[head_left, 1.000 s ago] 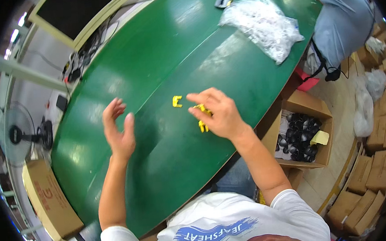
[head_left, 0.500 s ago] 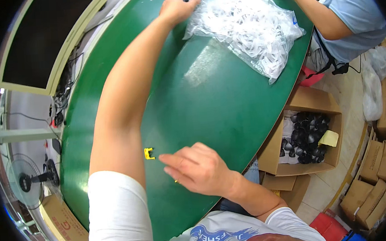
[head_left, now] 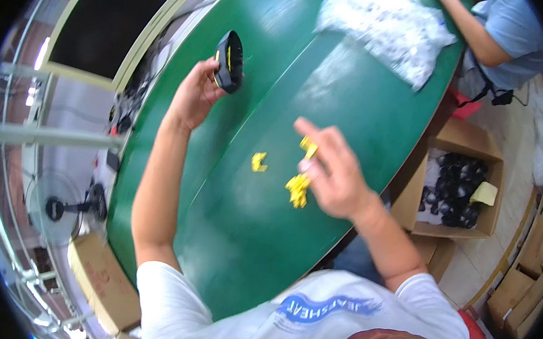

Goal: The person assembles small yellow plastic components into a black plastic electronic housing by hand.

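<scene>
My left hand is closed on a black oval plastic shell, held up on edge over the table's far left part; some yellow shows inside it. My right hand, slightly smeared by motion, pinches a small yellow plastic piece between thumb and forefinger. Just beside its thumb lies a cluster of yellow plastic pieces on the green table. Another single yellow piece rests apart from them, to the left.
A clear bag of white parts lies at the far right, near a co-worker's arm. Below the table's right edge stands an open carton with black parts. A monitor and a fan are on the left.
My left hand has come back from the far edge and now holds the black shell. My right hand has lifted away, uncovering the yellow cluster, with one piece in its fingers. The view has shifted.
</scene>
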`<state>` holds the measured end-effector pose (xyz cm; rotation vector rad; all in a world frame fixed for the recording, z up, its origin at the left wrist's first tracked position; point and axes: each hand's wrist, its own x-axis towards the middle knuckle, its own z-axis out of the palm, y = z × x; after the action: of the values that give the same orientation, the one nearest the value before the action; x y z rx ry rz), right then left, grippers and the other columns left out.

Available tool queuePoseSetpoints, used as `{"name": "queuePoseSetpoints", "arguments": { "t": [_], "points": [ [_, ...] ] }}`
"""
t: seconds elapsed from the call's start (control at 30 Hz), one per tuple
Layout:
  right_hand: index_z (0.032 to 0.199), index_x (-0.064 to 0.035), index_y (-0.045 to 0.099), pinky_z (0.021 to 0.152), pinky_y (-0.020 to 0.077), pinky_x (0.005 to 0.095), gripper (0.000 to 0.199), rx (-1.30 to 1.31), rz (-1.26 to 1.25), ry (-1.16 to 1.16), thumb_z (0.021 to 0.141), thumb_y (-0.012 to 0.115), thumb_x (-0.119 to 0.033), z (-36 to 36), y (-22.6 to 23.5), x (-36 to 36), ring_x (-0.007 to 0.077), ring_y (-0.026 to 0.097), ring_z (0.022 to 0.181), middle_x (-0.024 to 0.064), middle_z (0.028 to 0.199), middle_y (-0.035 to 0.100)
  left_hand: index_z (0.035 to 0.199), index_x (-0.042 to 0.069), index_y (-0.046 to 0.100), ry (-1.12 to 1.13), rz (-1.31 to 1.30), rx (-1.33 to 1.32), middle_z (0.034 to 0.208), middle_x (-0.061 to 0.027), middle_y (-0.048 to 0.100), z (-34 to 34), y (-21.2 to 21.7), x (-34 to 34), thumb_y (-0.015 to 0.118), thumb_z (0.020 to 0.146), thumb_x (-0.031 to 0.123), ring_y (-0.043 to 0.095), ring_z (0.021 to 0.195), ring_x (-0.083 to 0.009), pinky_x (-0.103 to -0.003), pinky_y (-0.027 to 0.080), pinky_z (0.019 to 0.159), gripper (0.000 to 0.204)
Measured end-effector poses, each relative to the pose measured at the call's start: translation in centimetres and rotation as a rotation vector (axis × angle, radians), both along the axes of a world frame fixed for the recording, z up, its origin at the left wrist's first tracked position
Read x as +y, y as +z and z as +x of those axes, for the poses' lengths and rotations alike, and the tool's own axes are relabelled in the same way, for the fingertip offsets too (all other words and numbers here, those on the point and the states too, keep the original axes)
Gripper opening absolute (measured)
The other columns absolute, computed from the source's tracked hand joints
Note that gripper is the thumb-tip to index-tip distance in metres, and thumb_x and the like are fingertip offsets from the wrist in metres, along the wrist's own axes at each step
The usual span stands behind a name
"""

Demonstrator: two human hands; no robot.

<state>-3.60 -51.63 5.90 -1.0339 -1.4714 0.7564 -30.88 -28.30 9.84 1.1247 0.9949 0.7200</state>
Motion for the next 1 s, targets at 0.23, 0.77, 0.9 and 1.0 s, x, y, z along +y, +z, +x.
{"name": "queuePoseSetpoints", "arguments": {
  "t": [0.23,0.77,0.9,1.0],
  "points": [
    [0.151,-0.0036,0.063,0.094,0.0561,0.0370,0.047,-0.170,0.082,0.074,0.105,0.073,-0.012,-2.1,-0.8,-1.5,0.0226,0.072,0.100,0.0144,0.110,0.079,0.171,0.008,0.032,0.162,-0.143,-0.505,0.153,-0.0210,0.060,-7.0,-0.3,-25.9,0.079,0.079,0.027,0.062,0.140,-0.0471,-0.054,0.053,0.118,0.105],
    [0.126,-0.0014,0.076,0.086,0.0567,0.0291,0.031,0.019,-0.260,0.351,0.096,0.079,0.004,-10.1,1.0,-11.1,0.0175,0.073,0.097,0.0135,0.115,0.078,0.173,0.006,0.025,0.178,-0.271,-0.766,0.158,-0.0212,0.054,-8.8,-4.8,-35.8,0.084,0.074,0.007,0.052,0.151,-0.0480,-0.060,0.050,0.122,0.115],
    [0.120,-0.0001,0.077,0.079,0.0573,0.0294,0.026,-0.175,-0.072,0.284,0.095,0.083,0.001,-11.4,2.9,-11.6,0.0163,0.074,0.091,0.0132,0.109,0.079,0.172,0.008,0.027,0.127,-0.180,-0.755,0.160,-0.0195,0.054,-8.9,-5.6,-36.1,0.081,0.076,0.003,0.052,0.152,-0.0434,-0.057,0.050,0.122,0.111],
    [0.108,-0.0018,0.079,0.068,0.0585,0.0299,0.029,-0.175,-0.138,0.244,0.083,0.094,-0.007,-11.6,3.8,-12.5,0.0184,0.075,0.075,0.0054,0.094,0.081,0.171,0.008,0.031,0.091,0.002,-0.731,0.159,-0.0186,0.055,-8.7,-6.2,-36.3,0.075,0.075,-0.008,0.054,0.151,-0.0387,-0.054,0.050,0.122,0.106]
  ]
}}
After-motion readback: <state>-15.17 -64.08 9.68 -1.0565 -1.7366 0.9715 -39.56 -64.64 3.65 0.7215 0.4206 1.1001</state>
